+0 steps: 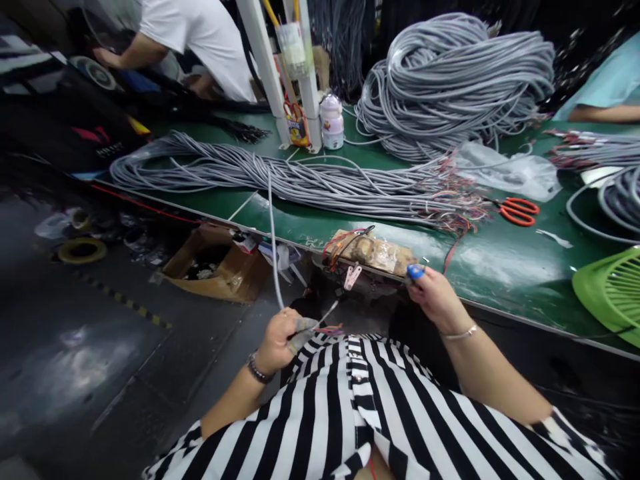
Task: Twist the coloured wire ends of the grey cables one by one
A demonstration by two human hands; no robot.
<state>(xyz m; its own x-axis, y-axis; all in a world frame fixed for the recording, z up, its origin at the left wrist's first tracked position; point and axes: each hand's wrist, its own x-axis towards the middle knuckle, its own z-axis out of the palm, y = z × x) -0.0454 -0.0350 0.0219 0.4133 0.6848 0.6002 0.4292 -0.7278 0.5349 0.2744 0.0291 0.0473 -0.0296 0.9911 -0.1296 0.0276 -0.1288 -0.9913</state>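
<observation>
A person in a black-and-white striped shirt (370, 407) sits or stands at a green worktable (505, 267), seen from the wearer's own head. The left hand (280, 339), its fingertips covered in pale grey wrapping, is closed around a grey cable (275, 247) near its end, just in front of the shirt and below the table edge; short coloured wires (330, 329) poke out beyond the fingers. From that hand the cable rises over the table edge to a long bundle of grey cables (300, 180) lying across the tabletop, its frayed reddish wire ends to the right. The right hand (436, 298), with a blue covering (415, 271) on one digit, is at the table edge beside a tape-covered block (383, 255); its fingers are drawn together, but whether they grip anything cannot be told. A pink clip (353, 277) hangs in front of the block, between the hands. Orange-handled scissors (519, 211) lie at the bundle's right end, near a crumpled clear plastic bag (515, 175). Behind the bundle stand a small bottle (333, 125) and a large grey cable coil (450, 87). A green slatted plastic object (610, 293) is at far right. At upper left, a co-worker in a white shirt (200, 40) leans over.
</observation>
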